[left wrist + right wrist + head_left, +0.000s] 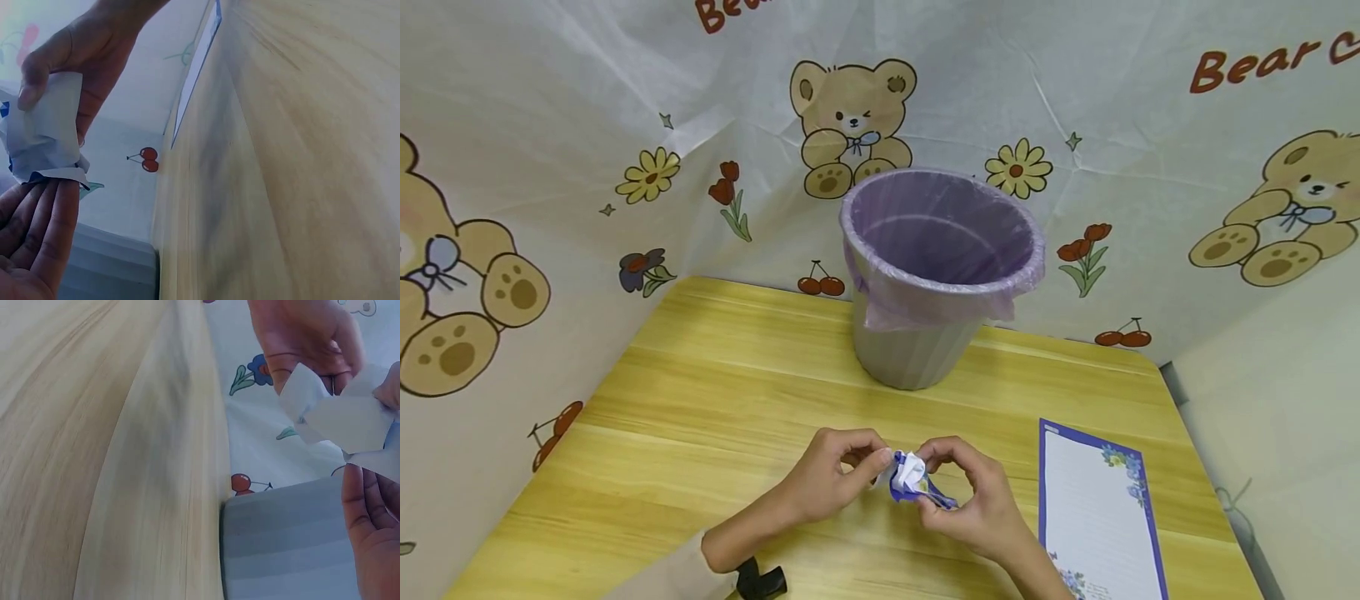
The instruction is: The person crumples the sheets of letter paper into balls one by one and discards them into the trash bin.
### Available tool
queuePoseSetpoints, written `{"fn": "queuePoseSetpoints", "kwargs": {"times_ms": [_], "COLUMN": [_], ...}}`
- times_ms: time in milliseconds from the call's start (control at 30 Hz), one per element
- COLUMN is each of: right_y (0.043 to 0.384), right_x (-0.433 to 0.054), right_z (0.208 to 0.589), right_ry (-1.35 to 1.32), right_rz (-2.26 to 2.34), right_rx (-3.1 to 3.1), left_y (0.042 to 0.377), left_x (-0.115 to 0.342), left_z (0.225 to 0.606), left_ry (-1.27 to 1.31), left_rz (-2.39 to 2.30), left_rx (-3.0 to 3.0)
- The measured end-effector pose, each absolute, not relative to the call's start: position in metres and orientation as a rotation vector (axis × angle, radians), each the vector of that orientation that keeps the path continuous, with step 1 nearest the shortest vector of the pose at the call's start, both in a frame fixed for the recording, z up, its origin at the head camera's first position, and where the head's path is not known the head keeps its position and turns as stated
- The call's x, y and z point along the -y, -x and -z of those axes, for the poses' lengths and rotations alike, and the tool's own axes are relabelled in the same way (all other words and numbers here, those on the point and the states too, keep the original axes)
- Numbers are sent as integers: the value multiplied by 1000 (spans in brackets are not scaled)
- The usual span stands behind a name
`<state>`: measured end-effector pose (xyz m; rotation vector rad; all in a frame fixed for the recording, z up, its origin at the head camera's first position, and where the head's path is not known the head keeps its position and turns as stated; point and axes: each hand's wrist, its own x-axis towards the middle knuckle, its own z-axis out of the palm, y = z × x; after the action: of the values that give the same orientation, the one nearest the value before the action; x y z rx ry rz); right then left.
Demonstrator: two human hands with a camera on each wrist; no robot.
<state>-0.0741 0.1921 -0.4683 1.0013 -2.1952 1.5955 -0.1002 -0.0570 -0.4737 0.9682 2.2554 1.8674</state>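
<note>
- The left hand (831, 479) is pinching the near-left edge of a crumpled piece of white paper with blue-violet edging and a small floral print (910, 475); in the left wrist view its fingers are lying nearly straight under the paper's edge.
- The right hand (981, 492) is gripping the opposite end, its thumb and forefinger arching apart around a gap.
- The crumpled paper is sitting directly between the two hands, both touching it, so neither is nearer; its longer direction is slanting from the left thumb down toward the right thumb, and the wrist views are showing it clear of the tabletop.
- A light sleeve (670, 575) is covering the left forearm, with a black device (762, 581) showing beside it.
- A flat white sheet with a violet floral border (1101, 508) is lying to the right, nearer the right hand, its long axis running away from the person.
- A grey ribbed bin (910, 358) with a translucent purple liner (895, 312) is standing upright straight beyond the hands, its mouth facing up.
- A yellow wood-grain table (715, 417) is supporting bin and sheet; a white bear-print cloth (760, 83) is hanging behind.
</note>
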Motion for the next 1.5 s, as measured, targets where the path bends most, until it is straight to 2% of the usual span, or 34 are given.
{"fn": "queuePoseSetpoints", "kwargs": {"times_ms": [367, 700, 967, 1300, 1500], "right_y": [78, 84, 79, 73, 73], "right_x": [-184, -199, -201, -196, -194], "right_z": [477, 484, 484, 480, 478], "right_ry": [-1115, -989, -1030, -874, -896], "right_rz": [-1401, -1591, -1730, -1689, -1659], "right_rx": [2081, 2068, 2123, 2221, 2191], "left_y": [102, 107, 104, 97, 98], "left_x": [50, 58, 55, 52, 50], "left_z": [464, 455, 457, 461, 463], "left_ry": [-986, -1049, -1183, -1100, -1113], "left_rz": [-1854, -1839, -1849, -1848, -1866], "left_rx": [-2247, -2060, -2073, -2116, -2159]}}
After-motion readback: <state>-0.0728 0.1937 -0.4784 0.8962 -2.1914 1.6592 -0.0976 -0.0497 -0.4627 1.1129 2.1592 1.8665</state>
